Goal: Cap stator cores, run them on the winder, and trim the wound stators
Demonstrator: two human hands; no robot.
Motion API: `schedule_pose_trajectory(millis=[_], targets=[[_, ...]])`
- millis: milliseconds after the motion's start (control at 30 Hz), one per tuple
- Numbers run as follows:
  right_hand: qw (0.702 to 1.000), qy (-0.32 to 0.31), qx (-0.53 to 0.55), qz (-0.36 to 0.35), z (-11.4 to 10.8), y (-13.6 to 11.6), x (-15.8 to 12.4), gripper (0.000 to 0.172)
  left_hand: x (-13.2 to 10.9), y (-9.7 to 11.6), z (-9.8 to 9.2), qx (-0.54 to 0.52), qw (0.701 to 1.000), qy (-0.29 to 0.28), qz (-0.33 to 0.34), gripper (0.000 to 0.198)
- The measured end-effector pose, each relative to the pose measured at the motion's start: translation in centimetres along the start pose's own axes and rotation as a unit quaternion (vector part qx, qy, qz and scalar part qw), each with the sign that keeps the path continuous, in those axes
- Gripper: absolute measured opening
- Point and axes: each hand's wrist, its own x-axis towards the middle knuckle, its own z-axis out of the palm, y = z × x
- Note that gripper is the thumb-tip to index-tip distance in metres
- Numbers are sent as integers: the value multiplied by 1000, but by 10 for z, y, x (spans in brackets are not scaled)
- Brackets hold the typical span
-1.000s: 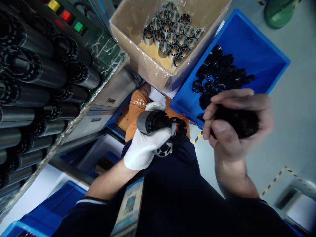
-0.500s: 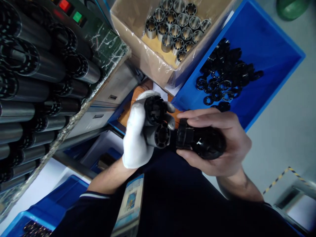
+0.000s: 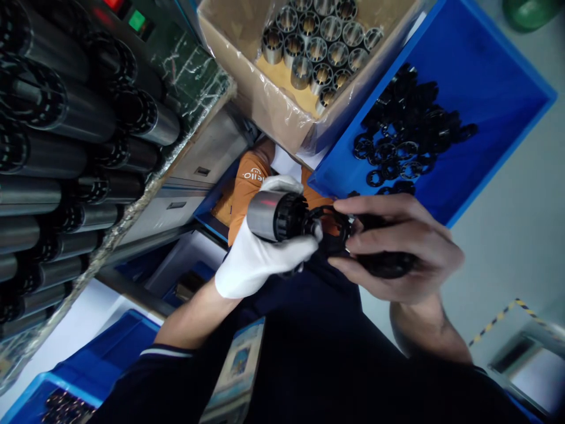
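My left hand (image 3: pixel 247 265), in a white glove, is closed around a short metal cylinder (image 3: pixel 263 215). A black slotted ring (image 3: pixel 289 217) sits at the cylinder's right end. A dark part just below the gloved fingers is mostly hidden. My right hand (image 3: pixel 410 250), bare, pinches a black plastic ring (image 3: pixel 336 227) between thumb and fingertips, close beside the cylinder's ringed end. More glossy black pieces (image 3: pixel 388 265) lie in that palm, partly covered by fingers. Whether the pinched ring touches the cylinder, I cannot tell.
A plastic-lined cardboard box (image 3: pixel 260 100) holds several upright metal cylinders. Beside it a blue bin (image 3: pixel 494 112) contains loose black rings. Stacked cylinders (image 3: pixel 83 109) with black ends rest on the bench at left. A co-worker's orange sleeve (image 3: pixel 251 176) shows beyond my hands.
My left hand has turned the cylinder so its metal side shows and its ringed end points right. The second cylinder has gone mostly out of sight. My right fingers now pinch one open ring.
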Motion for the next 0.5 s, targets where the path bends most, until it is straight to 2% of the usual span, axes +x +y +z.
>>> schedule_pose_trajectory(millis=[67, 133, 233, 267, 333, 400, 500], targets=[[999, -34, -38, 12, -3, -1, 3, 51, 5, -3, -2, 99, 989, 48, 99, 73], [997, -50, -62, 13, -4, -4, 5, 55, 8, -4, -4, 141, 977, 47, 151, 78], [998, -28, -55, 32, 0, -9, 4, 60, 3, -3, 2, 57, 993, 30, 99, 60], [998, -5, -35, 42, 3, -12, 2, 63, 1, -1, 6, 5, 997, 39, 72, 52], [997, 31, 13, 74, 10, -17, 0, 69, -1, 3, 14, -75, 993, 81, 48, 54], [994, 35, 36, 101, 19, -22, -2, 70, -1, 5, 18, -86, 988, 111, 59, 56], [992, 25, 8, 125, 28, -26, -4, 58, 3, 1, 13, -25, 993, 99, 64, 49]])
